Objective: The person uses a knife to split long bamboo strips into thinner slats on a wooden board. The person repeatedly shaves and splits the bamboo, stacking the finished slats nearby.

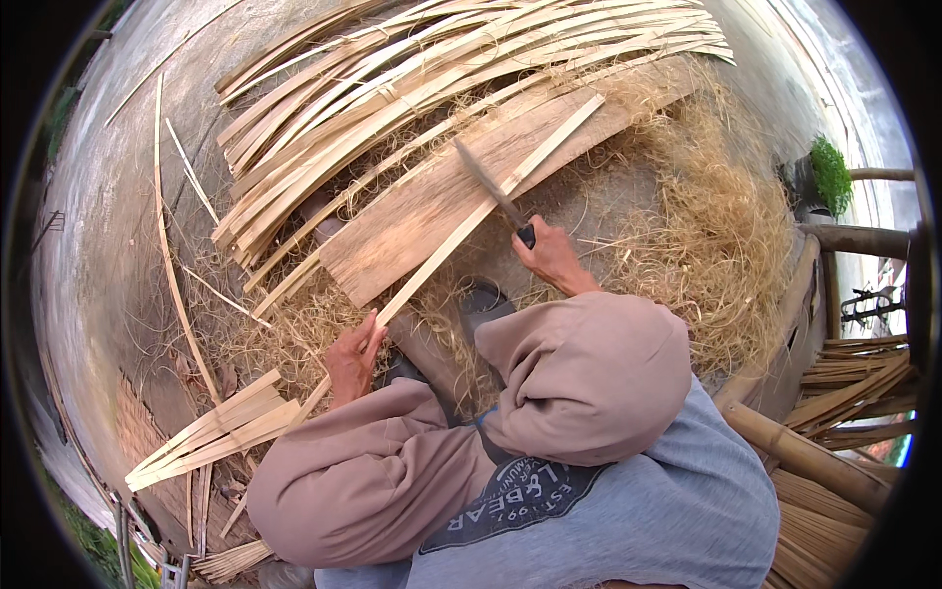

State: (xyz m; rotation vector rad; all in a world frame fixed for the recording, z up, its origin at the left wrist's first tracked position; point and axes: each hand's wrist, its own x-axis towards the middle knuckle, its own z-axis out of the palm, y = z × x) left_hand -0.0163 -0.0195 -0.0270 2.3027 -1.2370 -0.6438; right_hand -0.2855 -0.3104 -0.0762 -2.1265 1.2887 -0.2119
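Pale, long bamboo strip [461,236] lay slanted across the brown wooden plank [432,211], which backed it for shaving. Left hand [351,358] pinched its near end steady; right hand [551,257] gripped the dark-handled knife [491,191], blade on the strip.

A: Which parts of the bamboo strip [461,236] are hidden?

B: Its near end passes under the left hand [351,361] and the brown sleeve [392,471].

A: And the knife [494,192]?

B: The handle is enclosed by the right hand [551,257]; only a dark stub shows. The blade edge is too blurred to read.

A: What lies beneath the strip pile [422,88]?

B: The far end of the wooden board [442,211] is covered. At the right rim, bamboo poles [824,461] are cut off by the dark border.
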